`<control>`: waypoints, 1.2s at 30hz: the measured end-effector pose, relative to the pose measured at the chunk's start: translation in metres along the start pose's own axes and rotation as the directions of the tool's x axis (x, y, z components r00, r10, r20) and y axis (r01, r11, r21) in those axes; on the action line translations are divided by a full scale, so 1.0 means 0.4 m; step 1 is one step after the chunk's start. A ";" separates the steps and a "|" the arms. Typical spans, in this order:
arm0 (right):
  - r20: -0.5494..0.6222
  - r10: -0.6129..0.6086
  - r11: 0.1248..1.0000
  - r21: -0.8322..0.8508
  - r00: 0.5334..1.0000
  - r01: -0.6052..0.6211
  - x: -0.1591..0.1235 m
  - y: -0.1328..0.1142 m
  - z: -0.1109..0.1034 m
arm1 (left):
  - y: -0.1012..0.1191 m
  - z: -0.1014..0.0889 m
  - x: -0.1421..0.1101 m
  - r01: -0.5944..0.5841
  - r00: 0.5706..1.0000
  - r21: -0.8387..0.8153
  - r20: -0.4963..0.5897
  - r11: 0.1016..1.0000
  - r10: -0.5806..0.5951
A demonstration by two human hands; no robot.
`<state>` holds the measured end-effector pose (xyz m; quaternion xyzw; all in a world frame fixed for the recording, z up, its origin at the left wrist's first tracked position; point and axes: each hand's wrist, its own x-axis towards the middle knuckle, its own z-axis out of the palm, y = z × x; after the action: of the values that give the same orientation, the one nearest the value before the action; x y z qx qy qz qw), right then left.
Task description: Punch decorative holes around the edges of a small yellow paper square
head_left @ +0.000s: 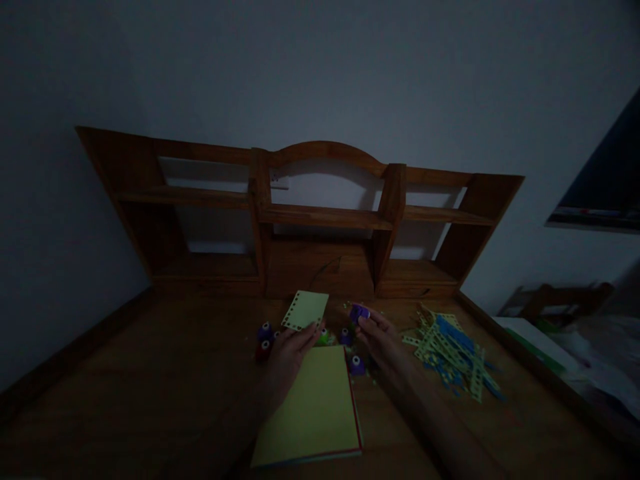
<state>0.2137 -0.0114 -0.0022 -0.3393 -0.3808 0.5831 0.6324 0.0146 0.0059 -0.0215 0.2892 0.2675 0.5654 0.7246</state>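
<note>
In the head view, my left hand (293, 350) is closed on the lower edge of a pale yellow sheet of paper (309, 309). Punched holes run along that sheet's left and lower edges. A small purple craft punch (358, 312) is gripped in my right hand (380, 337), apart from the sheet. Between and around my hands stand more punches: purple ones (357, 365), a red one (263, 349) and a green one (323, 337). Below my hands lies a stack of coloured paper (317, 407), yellow on top, with red showing at its edge.
Punched yellow and blue paper strips (450, 350) are heaped on the wooden desk (200, 373) at the right, with small cut bits about. Along the back stands a wooden shelf unit (325, 217) against the wall. Beyond the desk's right edge is a wooden chair (565, 300).
</note>
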 end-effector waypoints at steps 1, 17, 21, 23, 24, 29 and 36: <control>0.000 -0.001 1.000 -0.002 1.000 0.001 -0.002 -0.003 0.000 | 0.003 0.003 -0.003 0.003 1.000 0.020 0.003 1.000 -0.003; 0.015 -0.040 0.930 -0.366 0.999 0.043 -0.022 0.009 0.029 | 0.009 0.026 -0.006 -0.176 0.982 0.520 0.146 0.836 0.116; 0.035 -0.005 0.922 -0.386 0.999 0.018 -0.032 0.017 0.038 | 0.002 0.022 -0.005 -0.186 0.982 0.557 0.139 0.810 0.129; 0.034 0.013 0.917 -0.399 0.999 0.001 -0.038 0.021 0.043 | -0.004 0.021 -0.006 -0.209 0.977 0.555 0.150 0.805 0.150; 0.035 0.016 0.916 -0.401 0.999 -0.001 -0.040 0.023 0.045 | -0.006 0.021 -0.008 -0.223 0.974 0.558 0.154 0.799 0.164; 0.043 -0.032 0.910 -0.412 0.999 0.047 -0.042 0.035 0.054 | -0.016 0.026 -0.020 -0.284 0.958 0.627 0.160 0.725 0.236; 0.060 -0.073 0.915 -0.393 0.996 0.091 -0.035 0.051 0.049 | -0.012 0.029 -0.025 -0.331 0.939 0.684 0.171 0.651 0.297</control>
<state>0.1863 -0.0239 -0.0119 -0.4307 -0.5183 0.4747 0.5661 0.0238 -0.0061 -0.0163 0.5970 0.3923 0.5307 0.4562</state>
